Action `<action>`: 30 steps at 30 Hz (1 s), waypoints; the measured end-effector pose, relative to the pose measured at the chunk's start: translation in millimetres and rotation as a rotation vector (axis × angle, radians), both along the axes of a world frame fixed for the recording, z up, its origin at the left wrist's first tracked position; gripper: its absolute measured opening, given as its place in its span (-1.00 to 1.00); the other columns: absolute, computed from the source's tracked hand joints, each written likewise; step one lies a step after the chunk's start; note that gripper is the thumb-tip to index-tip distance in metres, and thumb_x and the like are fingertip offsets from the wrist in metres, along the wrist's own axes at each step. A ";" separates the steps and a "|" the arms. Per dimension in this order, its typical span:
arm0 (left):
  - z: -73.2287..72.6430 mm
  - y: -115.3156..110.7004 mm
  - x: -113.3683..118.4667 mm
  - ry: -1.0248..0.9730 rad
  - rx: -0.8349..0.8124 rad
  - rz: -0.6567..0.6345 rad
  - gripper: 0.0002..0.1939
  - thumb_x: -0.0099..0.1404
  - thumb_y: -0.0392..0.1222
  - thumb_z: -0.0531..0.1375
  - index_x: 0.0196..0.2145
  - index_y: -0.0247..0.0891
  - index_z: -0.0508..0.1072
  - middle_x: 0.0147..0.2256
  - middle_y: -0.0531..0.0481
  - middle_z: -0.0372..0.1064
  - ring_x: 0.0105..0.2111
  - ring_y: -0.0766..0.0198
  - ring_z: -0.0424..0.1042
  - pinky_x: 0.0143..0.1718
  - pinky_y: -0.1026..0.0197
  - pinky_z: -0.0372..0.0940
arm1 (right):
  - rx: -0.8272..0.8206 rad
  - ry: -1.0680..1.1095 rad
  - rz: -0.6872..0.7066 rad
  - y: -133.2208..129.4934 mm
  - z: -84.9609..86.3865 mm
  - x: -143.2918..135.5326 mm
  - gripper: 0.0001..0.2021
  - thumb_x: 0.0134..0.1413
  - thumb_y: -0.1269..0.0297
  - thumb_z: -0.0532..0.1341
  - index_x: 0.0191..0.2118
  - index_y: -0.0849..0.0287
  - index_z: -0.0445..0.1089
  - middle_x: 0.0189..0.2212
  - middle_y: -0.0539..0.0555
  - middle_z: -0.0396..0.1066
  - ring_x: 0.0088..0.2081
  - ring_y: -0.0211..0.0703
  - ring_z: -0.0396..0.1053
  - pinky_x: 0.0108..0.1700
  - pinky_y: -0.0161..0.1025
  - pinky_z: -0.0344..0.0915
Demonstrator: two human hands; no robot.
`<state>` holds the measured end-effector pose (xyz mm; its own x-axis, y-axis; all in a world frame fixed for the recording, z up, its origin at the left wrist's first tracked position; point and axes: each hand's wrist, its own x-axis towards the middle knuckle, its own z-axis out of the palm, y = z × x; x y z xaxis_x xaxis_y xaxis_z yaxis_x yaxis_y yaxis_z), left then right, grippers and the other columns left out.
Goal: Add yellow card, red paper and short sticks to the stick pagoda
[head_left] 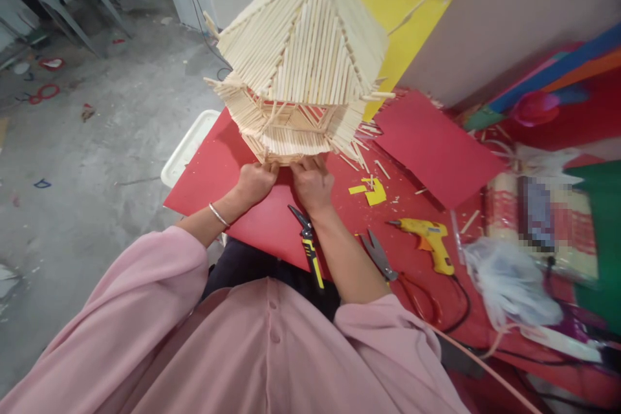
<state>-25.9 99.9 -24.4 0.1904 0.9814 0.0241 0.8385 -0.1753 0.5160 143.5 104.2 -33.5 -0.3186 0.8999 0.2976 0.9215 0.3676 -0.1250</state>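
Note:
A model pavilion [310,45] built of thin wooden sticks stands on a red sheet [264,213], its pointed roof towards the back wall. My left hand [258,182] is closed at the lower front edge of the model, a silver bangle on its wrist. Just to the right, my right hand [313,182] is closed against the same edge. The fingertips of both hands are partly hidden by the base. Beside my right forearm lie yellow-and-black cutters [310,249]. Further right are pliers [378,255] and a yellow glue gun [427,236].
Loose sticks [356,152] and yellow paper scraps [373,193] litter the table right of the model. A red card [436,145], plastic bag [514,284] and stick packs [577,226] lie further right. Yellow card [417,32] leans behind. A white stool [182,149] stands left.

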 end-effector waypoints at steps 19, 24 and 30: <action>-9.2 4.1 -0.3 0.362 0.201 -0.114 -0.67 0.44 -0.34 -0.03 -0.08 -0.38 0.52 -0.26 -0.32 0.58 -0.34 0.04 0.55 -0.43 0.16 0.23 | -0.041 0.083 -0.052 1.6 -4.0 2.8 -0.60 0.44 0.17 0.00 -0.20 0.11 0.58 -0.23 0.15 0.58 -0.13 -0.02 0.36 -0.19 -0.18 0.16; -10.0 4.7 -0.1 0.345 0.239 -0.107 -0.71 0.43 -0.35 -0.01 -0.14 -0.38 0.51 -0.33 -0.32 0.56 -0.38 0.04 0.55 -0.45 0.14 0.24 | -0.017 0.111 -0.047 2.3 -5.6 2.8 -0.64 0.43 0.24 0.01 -0.20 0.09 0.58 -0.25 0.14 0.57 -0.13 -0.02 0.36 -0.19 -0.17 0.17; -8.4 4.6 -0.5 0.375 0.226 -0.121 -0.72 0.44 -0.35 -0.02 -0.18 -0.35 0.50 -0.32 -0.29 0.57 -0.36 0.04 0.57 -0.46 0.17 0.19 | -0.032 0.126 -0.049 2.4 -3.8 3.1 -0.64 0.43 0.23 0.02 -0.20 0.08 0.59 -0.26 0.14 0.56 -0.11 -0.02 0.37 -0.17 -0.17 0.18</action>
